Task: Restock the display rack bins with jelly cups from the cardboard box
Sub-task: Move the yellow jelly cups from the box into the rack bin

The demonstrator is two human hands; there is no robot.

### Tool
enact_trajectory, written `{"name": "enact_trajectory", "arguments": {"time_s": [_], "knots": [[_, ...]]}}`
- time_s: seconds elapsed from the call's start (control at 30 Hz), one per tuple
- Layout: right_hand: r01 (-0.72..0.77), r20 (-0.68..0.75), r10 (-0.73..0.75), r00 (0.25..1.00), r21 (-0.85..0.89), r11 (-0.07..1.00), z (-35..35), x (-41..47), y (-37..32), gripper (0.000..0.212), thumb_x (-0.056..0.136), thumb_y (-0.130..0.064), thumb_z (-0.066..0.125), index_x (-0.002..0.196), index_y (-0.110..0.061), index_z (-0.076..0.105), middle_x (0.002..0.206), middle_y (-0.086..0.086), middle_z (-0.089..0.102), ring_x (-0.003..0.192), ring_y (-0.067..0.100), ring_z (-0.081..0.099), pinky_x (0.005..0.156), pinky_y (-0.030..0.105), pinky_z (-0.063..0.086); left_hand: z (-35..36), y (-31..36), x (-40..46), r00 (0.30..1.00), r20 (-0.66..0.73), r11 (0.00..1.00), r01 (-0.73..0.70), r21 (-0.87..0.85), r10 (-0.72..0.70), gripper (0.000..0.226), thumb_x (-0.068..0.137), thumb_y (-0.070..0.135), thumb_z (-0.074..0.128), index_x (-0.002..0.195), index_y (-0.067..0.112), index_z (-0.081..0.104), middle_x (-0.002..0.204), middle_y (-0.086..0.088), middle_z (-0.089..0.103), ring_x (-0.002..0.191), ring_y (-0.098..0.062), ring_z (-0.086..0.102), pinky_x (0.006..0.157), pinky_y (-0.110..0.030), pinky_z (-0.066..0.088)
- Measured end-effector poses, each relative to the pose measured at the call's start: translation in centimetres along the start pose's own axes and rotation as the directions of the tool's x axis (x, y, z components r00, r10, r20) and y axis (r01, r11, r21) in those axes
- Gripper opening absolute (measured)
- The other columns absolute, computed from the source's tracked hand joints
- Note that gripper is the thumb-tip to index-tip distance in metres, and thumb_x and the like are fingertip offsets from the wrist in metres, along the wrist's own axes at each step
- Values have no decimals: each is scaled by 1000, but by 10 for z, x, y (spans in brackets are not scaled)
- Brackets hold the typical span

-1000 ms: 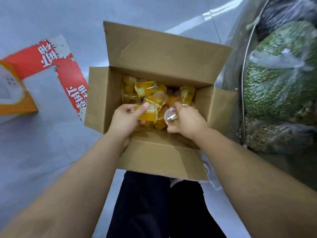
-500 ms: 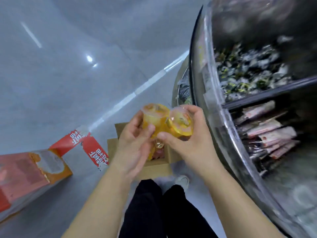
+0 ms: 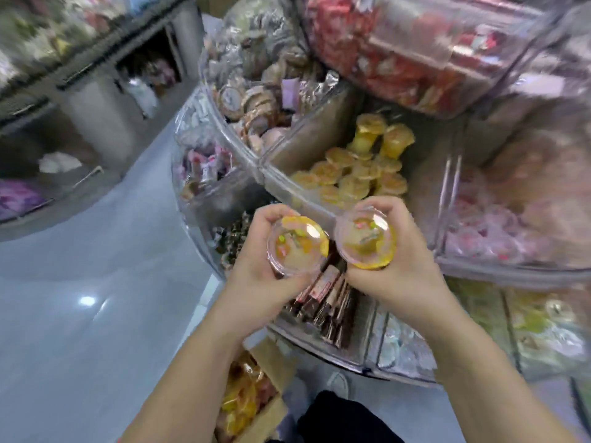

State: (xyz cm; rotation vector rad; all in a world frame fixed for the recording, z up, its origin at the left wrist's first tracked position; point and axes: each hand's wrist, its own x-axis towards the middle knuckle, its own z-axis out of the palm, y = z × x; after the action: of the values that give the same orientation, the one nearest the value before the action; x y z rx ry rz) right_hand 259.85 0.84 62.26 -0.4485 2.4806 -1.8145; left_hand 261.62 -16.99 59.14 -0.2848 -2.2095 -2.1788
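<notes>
My left hand (image 3: 256, 276) grips a yellow jelly cup (image 3: 297, 246) with its clear lid facing me. My right hand (image 3: 406, 270) holds a second jelly cup (image 3: 366, 239) beside it. Both cups hover just in front of the clear rack bin (image 3: 297, 183) that holds several yellow jelly cups (image 3: 355, 174). The cardboard box (image 3: 268, 420) stands on the floor below my left forearm, with several orange jelly cups (image 3: 240, 401) showing inside.
The round display rack has more clear bins: wrapped sweets (image 3: 256, 100) to the left, red packets (image 3: 393, 52) above, pink sweets (image 3: 499, 231) to the right, brown bars (image 3: 323, 298) under my hands. Grey floor (image 3: 96, 314) lies to the left, with another shelf unit (image 3: 80, 91) behind.
My hands lifted two jelly cups out of the box and carried them up to the rack. The view swung from the floor up to the jelly cup bin.
</notes>
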Motion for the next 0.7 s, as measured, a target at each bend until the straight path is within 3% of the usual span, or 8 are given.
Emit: {"name": "enact_trajectory", "arguments": {"time_s": [0.1,0.27,0.37,0.47,0.57,0.7], "knots": [[-15,-70,21,997,85,996,-38,10,3,56,57,-3,74,102,-22,47,87,-19,61,75,-4,58,65,9,44,33,12,33,999,28,999,-27,44,26,59,63,10,77,107,24,39,87,28,59,82,8,55,74,-8,42],[-23,-130,39,991,124,992,-85,42,14,58,58,-15,87,99,-25,47,85,-21,65,74,-8,60,61,5,43,74,24,84,999,-7,993,-40,107,41,61,57,16,81,103,25,43,82,25,58,77,7,56,66,-9,45],[-1,-157,13,987,75,997,-101,62,21,53,63,-15,84,100,-33,50,94,-22,65,84,-5,63,69,8,45,78,26,110,998,11,984,-69,164,68,56,58,23,85,100,25,48,99,17,62,94,-3,60,77,-18,49],[-2,-162,11,987,53,999,-102,75,29,65,63,-3,76,115,-35,53,106,-16,63,97,-1,61,78,14,47,73,26,130,996,41,965,-86,249,78,53,61,28,84,107,32,57,114,5,60,108,-13,57,89,-25,47],[-22,-144,38,989,112,993,-96,79,31,81,57,-9,69,125,-44,43,108,-13,62,94,1,61,71,11,47,66,19,145,996,82,982,-51,184,36,62,68,25,77,124,36,51,116,15,62,109,-5,59,88,-16,45],[-25,-128,45,991,159,987,-84,84,28,82,55,-3,67,125,-38,38,93,-22,62,83,-8,61,64,3,44,59,6,160,995,91,992,32,126,-43,72,61,30,77,120,48,39,110,19,63,103,-3,62,81,-17,48]]}}
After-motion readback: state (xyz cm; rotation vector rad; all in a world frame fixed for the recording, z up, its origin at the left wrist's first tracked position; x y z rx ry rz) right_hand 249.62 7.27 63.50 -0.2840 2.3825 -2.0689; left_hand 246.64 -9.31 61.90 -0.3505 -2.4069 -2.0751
